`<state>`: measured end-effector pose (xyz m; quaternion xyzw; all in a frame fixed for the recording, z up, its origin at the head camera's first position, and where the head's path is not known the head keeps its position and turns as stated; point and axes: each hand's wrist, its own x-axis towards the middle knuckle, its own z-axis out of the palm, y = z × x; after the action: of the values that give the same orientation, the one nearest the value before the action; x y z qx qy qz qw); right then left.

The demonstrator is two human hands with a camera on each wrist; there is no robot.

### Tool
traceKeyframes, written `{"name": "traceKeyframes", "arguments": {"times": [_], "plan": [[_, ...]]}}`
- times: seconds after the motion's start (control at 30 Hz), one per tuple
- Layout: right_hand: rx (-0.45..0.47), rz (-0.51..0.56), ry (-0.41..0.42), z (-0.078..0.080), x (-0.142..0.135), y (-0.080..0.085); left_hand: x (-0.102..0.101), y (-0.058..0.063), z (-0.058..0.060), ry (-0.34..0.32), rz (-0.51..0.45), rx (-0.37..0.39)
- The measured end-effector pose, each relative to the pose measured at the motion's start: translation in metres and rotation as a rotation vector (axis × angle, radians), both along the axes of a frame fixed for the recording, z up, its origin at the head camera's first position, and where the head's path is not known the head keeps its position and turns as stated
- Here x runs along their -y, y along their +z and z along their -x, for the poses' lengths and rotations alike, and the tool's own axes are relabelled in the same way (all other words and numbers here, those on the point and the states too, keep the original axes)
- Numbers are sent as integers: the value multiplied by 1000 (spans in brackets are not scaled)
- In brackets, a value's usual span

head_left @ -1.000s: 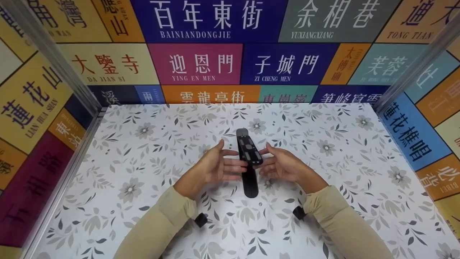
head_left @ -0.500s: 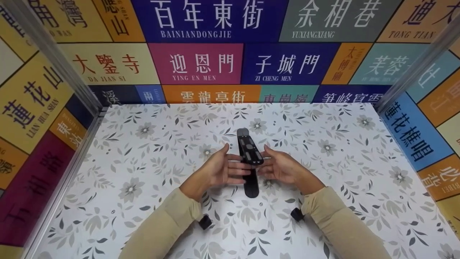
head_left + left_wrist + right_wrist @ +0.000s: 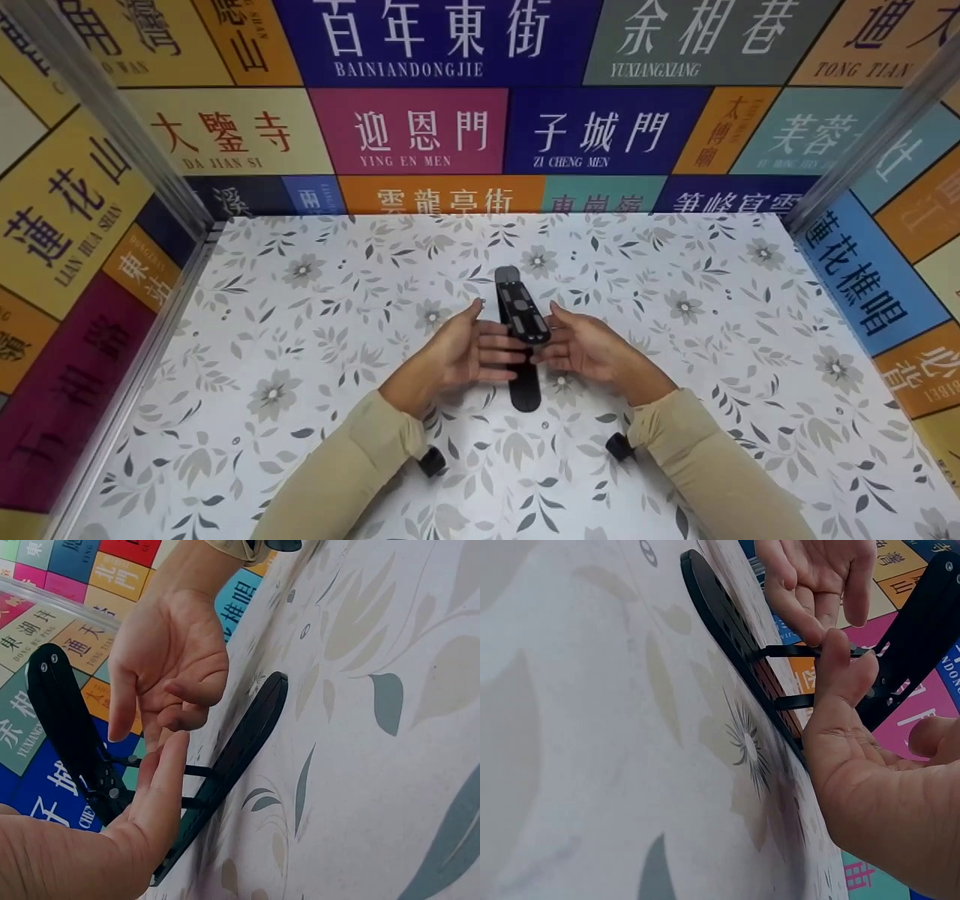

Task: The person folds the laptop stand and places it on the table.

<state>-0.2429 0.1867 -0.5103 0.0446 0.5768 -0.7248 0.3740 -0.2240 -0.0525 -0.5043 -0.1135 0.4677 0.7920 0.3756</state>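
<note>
A black folding stand (image 3: 525, 309) stands on the table, its slotted upper plate (image 3: 64, 705) raised at an angle over a long flat base bar (image 3: 251, 724). Two thin struts (image 3: 789, 650) link the two parts. My left hand (image 3: 466, 354) is at the stand's left side, thumb up, with straight fingers reaching in under the raised plate. From the right side, my right hand (image 3: 589, 346) reaches in too, its fingers loosely bent beside the struts. The fingertips of both hands come close together between plate and base. Neither hand grips the stand.
White table covering (image 3: 300, 322) with grey flowers and leaves lies under the stand. Colourful panels (image 3: 409, 131) with printed characters wall in the back and both sides. Small black blocks (image 3: 431, 461) sit at the wrists below the beige sleeves (image 3: 345, 465).
My left hand has shifted right, its fingers farther in under the raised plate. My right hand has moved slightly left. The stand keeps its place and angle.
</note>
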Motion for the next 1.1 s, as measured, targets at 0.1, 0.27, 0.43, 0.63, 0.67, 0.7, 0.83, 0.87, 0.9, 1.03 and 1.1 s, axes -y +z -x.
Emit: {"name": "traceKeyframes", "arguments": {"times": [0.1,0.27,0.43,0.63,0.67,0.7,0.83,0.87,0.9,1.03,1.1], "plan": [[-15,5,5,1,0,1,-1,1,0,0,6,1],[-15,-6,-2,2,0,1,-1,2,1,5,17,-6],[-3,-25,-10,4,0,5,-2,5,2,9,32,-12],[-5,-44,-5,8,0,15,-2,13,5,7,33,-23],[-3,-41,-12,9,1,16,-2,15,6,6,35,-30],[-1,-36,-19,9,1,17,-2,16,7,6,37,-35],[5,-18,-36,14,2,19,-3,19,10,14,50,-54],[7,-16,-40,15,2,20,-3,20,11,18,54,-59],[5,-18,-38,17,2,20,-4,21,12,28,56,-60],[-4,-26,-45,22,4,22,-7,24,17,75,46,-55],[-7,-28,-50,25,5,22,-9,25,20,108,34,-43]]}}
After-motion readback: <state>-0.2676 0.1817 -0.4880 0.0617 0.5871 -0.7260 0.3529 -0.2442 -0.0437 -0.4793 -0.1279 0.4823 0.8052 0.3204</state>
